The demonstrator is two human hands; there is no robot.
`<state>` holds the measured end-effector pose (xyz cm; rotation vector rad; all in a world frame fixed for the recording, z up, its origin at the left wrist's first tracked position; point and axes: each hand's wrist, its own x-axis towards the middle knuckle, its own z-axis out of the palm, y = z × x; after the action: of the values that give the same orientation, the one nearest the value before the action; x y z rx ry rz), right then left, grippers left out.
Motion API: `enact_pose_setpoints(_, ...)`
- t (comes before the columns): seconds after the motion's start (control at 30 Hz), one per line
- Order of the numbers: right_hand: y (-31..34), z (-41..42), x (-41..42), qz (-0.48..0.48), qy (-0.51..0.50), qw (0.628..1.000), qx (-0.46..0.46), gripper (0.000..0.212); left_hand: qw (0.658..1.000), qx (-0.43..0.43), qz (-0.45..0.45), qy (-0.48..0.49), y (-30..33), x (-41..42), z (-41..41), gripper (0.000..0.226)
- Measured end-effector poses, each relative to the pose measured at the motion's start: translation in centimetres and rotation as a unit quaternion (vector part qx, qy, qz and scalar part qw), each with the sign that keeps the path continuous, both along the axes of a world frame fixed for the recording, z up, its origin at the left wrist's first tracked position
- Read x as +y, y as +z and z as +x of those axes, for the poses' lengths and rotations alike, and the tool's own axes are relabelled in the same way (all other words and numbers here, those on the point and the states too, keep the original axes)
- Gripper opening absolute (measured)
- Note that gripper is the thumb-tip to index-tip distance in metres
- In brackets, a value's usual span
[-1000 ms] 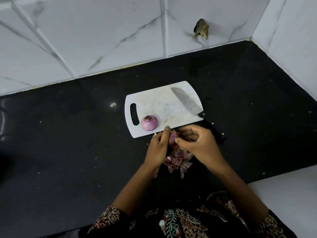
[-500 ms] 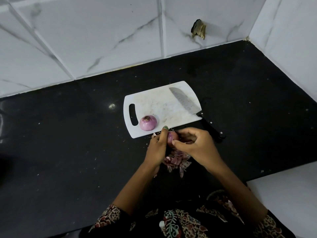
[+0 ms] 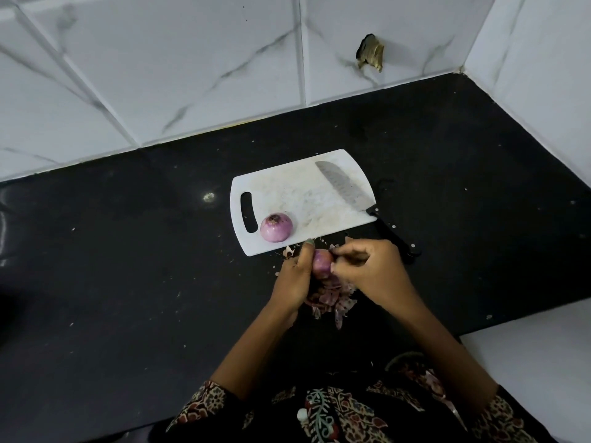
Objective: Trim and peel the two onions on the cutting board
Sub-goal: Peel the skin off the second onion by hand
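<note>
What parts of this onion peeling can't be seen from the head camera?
- Held onion: mostly covered by the left hand and right hand; how much skin remains is unclear.
- Peel pile: partly hidden under both hands.
- Knife: handle end hidden behind the right hand.
- Onion on the cutting board: underside unseen.

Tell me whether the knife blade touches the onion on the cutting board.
Apart. The head view shows bare white cutting board between the knife at the board's right side and the onion near its handle slot.
</note>
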<state>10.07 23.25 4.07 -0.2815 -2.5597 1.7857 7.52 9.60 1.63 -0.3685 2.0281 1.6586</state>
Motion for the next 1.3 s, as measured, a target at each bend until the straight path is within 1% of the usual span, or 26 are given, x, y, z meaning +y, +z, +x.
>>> enact_pose_setpoints(0.07,-0.1,-0.1,0.2,-0.007,-0.019,1.000,0.008,0.023,1.000,-0.009,0.001,0.008,0.0,0.0,-0.2,0.063)
enact_pose_setpoints(0.13,-0.1,0.0,0.2,-0.008,-0.009,1.000,0.008,0.027,1.000,-0.003,-0.006,0.020,0.0,-0.1,-0.4,0.063)
enact_pose_setpoints(0.17,-0.1,0.1,0.1,-0.016,-0.001,1.000,0.005,0.026,1.000,0.000,-0.006,0.022,-0.1,-0.1,-0.5,0.062)
enact_pose_setpoints(0.23,0.0,0.2,-0.3,-0.042,0.003,0.999,-0.006,0.014,1.000,0.002,-0.004,0.028,0.0,0.0,-0.6,0.060)
enact_pose_setpoints(0.37,-0.3,0.0,-0.6,-0.049,-0.026,0.998,-0.014,0.014,0.999,0.010,-0.003,0.047,-0.1,0.4,-0.7,0.056)
enact_pose_setpoints(0.5,-0.6,-0.3,-0.2,-0.153,-0.065,0.985,-0.055,0.009,0.999,-0.007,0.008,0.039,-0.4,0.3,-0.8,0.057)
enact_pose_setpoints(0.57,-1.2,-0.5,0.2,-0.129,-0.099,0.985,-0.054,0.007,0.999,-0.024,0.022,0.035,-0.5,0.2,-0.8,0.058)
enact_pose_setpoints(0.63,-2.1,-0.8,1.0,-0.074,-0.118,0.989,-0.055,0.008,0.999,-0.032,0.028,0.028,-0.6,0.2,-0.8,0.056)
enact_pose_setpoints(0.7,-2.6,-1.0,1.6,-0.020,-0.095,0.992,-0.075,0.013,0.999,-0.024,0.024,0.022,-0.6,0.2,-0.7,0.055)
enact_pose_setpoints(0.77,-2.6,-1.1,1.7,0.038,-0.045,0.995,-0.087,0.018,0.999,-0.010,0.019,0.026,-0.4,0.3,-0.7,0.055)
enact_pose_setpoints(0.83,-1.7,-1.0,1.4,0.084,-0.007,0.994,-0.069,0.018,0.999,0.009,0.007,0.031,-0.2,0.5,-0.6,0.054)
enact_pose_setpoints(0.87,-1.2,-1.0,1.2,0.091,0.005,0.994,-0.055,0.017,0.999,0.022,0.000,0.033,-0.1,0.6,-0.5,0.053)
enact_pose_setpoints(0.9,-0.6,-1.0,1.1,0.083,0.012,0.996,-0.043,0.016,0.999,0.038,-0.010,0.032,0.0,0.6,-0.5,0.053)
enact_pose_setpoints(0.97,0.5,-0.9,0.8,0.021,0.030,0.999,-0.039,0.010,0.997,0.068,-0.034,0.028,0.2,0.6,-0.4,0.051)
enact_pose_setpoints(1.0,0.9,-0.8,0.6,-0.013,0.043,0.998,-0.044,0.010,0.996,0.078,-0.041,0.025,0.2,0.7,-0.4,0.051)
enact_pose_setpoints(1.03,1.1,-0.7,0.4,-0.027,0.054,0.997,-0.047,0.011,0.995,0.085,-0.047,0.021,0.3,0.7,-0.5,0.051)
enact_pose_setpoints(1.2,1.0,-0.9,0.3,-0.001,0.041,0.998,-0.048,0.020,0.994,0.088,-0.071,-0.002,0.2,0.8,-0.6,0.053)
enact_pose_setpoints(1.3,0.7,-0.9,0.6,0.000,0.051,0.997,-0.058,0.014,0.993,0.095,-0.068,-0.022,0.3,0.8,-0.5,0.053)
